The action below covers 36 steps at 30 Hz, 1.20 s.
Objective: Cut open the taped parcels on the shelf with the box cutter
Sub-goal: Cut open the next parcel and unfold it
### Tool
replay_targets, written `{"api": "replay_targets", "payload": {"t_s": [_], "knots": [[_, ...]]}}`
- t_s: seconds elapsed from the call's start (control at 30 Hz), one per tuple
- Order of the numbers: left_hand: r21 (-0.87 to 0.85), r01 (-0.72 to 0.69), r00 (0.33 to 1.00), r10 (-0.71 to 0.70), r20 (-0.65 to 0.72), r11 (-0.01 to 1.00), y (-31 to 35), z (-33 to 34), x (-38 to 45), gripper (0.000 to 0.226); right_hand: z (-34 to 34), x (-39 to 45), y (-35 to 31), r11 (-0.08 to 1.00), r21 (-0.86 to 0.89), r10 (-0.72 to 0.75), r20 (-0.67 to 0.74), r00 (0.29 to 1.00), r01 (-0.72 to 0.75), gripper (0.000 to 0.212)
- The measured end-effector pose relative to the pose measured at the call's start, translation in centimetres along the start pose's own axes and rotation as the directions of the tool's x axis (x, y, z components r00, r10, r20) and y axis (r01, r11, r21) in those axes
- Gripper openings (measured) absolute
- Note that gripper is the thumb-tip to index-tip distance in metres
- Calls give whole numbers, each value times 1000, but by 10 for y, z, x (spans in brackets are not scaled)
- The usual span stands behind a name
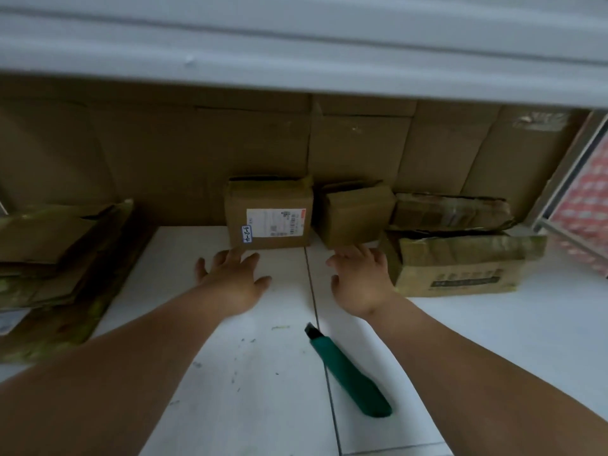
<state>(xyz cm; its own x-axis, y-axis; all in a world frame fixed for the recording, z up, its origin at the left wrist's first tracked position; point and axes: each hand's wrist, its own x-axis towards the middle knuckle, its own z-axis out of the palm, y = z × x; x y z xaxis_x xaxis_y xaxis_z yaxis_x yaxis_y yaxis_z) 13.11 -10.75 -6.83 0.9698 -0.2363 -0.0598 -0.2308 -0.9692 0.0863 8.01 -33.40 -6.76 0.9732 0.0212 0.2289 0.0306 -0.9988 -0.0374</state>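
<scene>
Cutter (348,373) is dark green with a black tip. Shelf (493,330) is white with a few dark specks and a greenish smear. Parcels are plain brown cardboard; the middle box (268,213) has a white label with a red corner. Far right there's a red and white checked panel (582,222).

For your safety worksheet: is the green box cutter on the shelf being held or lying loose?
Lying loose. The box cutter rests flat on the white shelf between the forearms; the left hand and right hand reach past it, fingers spread, holding nothing.
</scene>
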Motion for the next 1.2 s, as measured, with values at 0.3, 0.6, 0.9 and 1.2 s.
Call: {"api": "replay_targets", "payload": {"t_s": [0.3,0.6,0.9,1.2], "knots": [[-49,-107,994,108,28,993,55,0,3,67,-2,-47,44,989,-67,128,-93,987,-134,43],[-137,-158,985,165,42,978,117,4,2,66,-6,-78,82,984,68,177,-215,960,-166,46],[-331,-94,990,124,69,939,209,10,11,73,-24,-81,192,889,256,446,-293,846,-380,51],[-646,78,989,21,144,760,253,24,9,80,-18,-66,267,281,824,751,130,647,-492,72]]}}
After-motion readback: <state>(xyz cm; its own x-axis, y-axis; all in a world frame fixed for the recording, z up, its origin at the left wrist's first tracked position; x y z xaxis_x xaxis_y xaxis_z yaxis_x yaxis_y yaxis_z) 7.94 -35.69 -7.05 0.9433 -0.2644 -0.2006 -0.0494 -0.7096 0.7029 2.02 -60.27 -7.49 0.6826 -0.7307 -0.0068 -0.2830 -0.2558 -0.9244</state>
